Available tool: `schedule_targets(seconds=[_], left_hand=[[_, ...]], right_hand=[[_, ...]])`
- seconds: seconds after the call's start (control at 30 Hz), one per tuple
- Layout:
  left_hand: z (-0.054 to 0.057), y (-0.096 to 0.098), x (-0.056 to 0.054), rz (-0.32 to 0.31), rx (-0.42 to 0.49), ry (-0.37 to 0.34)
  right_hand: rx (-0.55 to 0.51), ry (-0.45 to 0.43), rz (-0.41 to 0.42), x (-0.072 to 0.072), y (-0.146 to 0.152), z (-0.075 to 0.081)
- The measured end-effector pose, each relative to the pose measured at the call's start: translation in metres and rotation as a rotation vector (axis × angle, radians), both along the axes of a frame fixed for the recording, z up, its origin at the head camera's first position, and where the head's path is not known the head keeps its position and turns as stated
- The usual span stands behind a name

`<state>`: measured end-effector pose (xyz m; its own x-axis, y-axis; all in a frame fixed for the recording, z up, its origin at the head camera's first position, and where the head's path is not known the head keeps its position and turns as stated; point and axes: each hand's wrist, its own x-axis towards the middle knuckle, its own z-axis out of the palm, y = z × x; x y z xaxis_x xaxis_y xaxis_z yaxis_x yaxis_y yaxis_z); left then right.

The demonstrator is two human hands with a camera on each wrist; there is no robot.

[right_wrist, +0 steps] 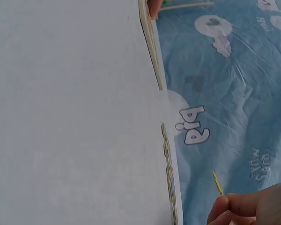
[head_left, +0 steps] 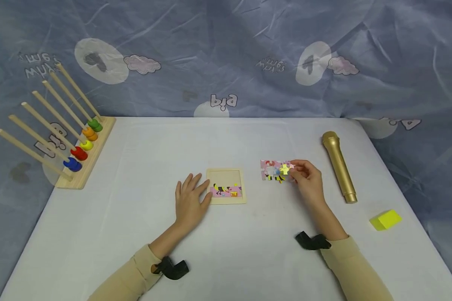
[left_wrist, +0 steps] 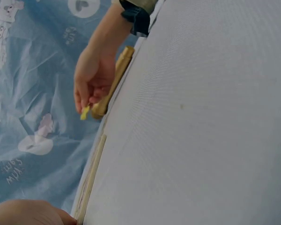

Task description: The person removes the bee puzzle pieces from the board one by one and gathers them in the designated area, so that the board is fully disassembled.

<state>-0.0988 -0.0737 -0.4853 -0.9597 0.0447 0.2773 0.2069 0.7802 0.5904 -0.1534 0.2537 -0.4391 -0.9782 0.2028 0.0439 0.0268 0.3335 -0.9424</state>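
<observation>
My left hand [head_left: 190,200] rests at the left edge of a shallow wooden puzzle tray [head_left: 226,177], its fingers spread and fairly straight, fingertips touching the rim. Along the bottom of the tray lie pink puzzle pieces [head_left: 226,192] with a bee picture; the upper part shows bare wood. To the right, my right hand [head_left: 309,182] pinches a yellow puzzle piece [head_left: 284,169] between thumb and fingers. The right wrist view shows this thin piece [right_wrist: 218,182] raised off the table. Beneath it a patch of loose pink puzzle pieces [head_left: 267,164] lies on the table, partly hidden by the hand.
A wooden peg rack [head_left: 84,167] with coloured beads stands at the far left. On the right lie a gold microphone [head_left: 340,167] and a yellow block [head_left: 386,220]. Behind the white table [head_left: 143,146] hangs a blue-grey patterned cloth [head_left: 233,50].
</observation>
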Motion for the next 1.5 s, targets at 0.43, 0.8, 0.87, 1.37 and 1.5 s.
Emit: schedule_targets(seconds=[0.43,0.8,0.87,1.37,1.5], left_hand=[[0.001,0.001,0.002,0.002,0.011,0.013],[0.000,0.003,0.001,-0.001,0.018,-0.013],[0.000,0.003,0.001,-0.001,0.017,-0.010],[0.000,0.002,0.000,0.005,0.012,0.025],[0.000,0.002,-0.001,0.004,0.009,0.043]], right_hand=[[0.107,-0.002,-0.100,0.003,0.021,-0.020],[0.261,0.026,-0.095,0.003,0.023,-0.027],[0.285,0.037,-0.090,0.002,0.023,-0.027],[0.419,0.128,-0.059,-0.001,0.023,-0.030],[0.461,0.143,-0.056,-0.002,0.023,-0.031]])
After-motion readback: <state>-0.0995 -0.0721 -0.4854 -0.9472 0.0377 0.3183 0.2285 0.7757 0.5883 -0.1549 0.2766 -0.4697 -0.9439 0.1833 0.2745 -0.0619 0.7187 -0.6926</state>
